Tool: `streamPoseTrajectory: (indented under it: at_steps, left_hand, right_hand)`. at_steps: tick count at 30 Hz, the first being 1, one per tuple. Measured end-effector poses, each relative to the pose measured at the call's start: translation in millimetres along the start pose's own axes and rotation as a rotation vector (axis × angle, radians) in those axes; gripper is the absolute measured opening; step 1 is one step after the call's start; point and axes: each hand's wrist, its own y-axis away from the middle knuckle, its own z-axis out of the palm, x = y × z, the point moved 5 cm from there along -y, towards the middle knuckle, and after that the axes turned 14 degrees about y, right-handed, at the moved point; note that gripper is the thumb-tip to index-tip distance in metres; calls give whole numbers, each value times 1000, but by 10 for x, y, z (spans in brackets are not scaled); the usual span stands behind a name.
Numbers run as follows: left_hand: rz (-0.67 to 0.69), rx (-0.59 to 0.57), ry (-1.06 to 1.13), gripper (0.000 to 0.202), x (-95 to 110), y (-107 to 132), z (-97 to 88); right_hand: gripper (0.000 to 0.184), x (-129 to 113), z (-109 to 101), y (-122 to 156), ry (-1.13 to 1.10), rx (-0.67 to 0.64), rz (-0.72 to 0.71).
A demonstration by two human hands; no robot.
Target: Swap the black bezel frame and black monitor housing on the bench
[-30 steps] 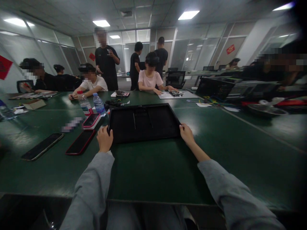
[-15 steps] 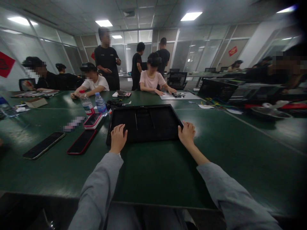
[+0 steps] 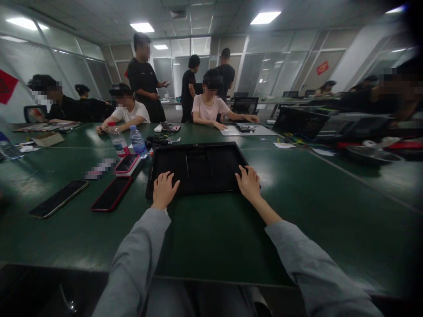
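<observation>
A flat black panel (image 3: 198,169), like the back of a monitor, lies face down on the green table (image 3: 211,237) in front of me. My left hand (image 3: 163,190) rests open and flat on its near left corner, fingers spread. At the near right corner my right hand (image 3: 248,182) lies on the panel the same way, fingers stretched out. Neither hand holds anything. Grey sleeves cover both arms.
Left of the panel lie three phones (image 3: 112,193) and two water bottles (image 3: 138,141). Several people sit or stand at the far side of the table. Dark equipment and cables (image 3: 307,123) crowd the right.
Both hands left the panel's side edges and moved inward onto its top surface, now lying flat. The panel has hardly shifted.
</observation>
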Motion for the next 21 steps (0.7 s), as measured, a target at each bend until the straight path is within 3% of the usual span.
streamPoseTrajectory:
  at_steps: [4, 13, 16, 21]
  left_hand:
    - [-22, 12, 10, 45, 129, 2, 29]
    - [122, -34, 92, 42, 793, 61, 333]
    - [138, -37, 101, 42, 851, 72, 376]
    - [138, -48, 115, 41, 827, 74, 377]
  right_hand:
    - [51, -308, -80, 54, -19, 27, 15]
    - [51, -1622, -328, 325, -149, -91, -285]
    - [51, -1758, -319, 356, -150, -153, -324]
    - [52, -1744, -261, 348, -151, -202, -324]
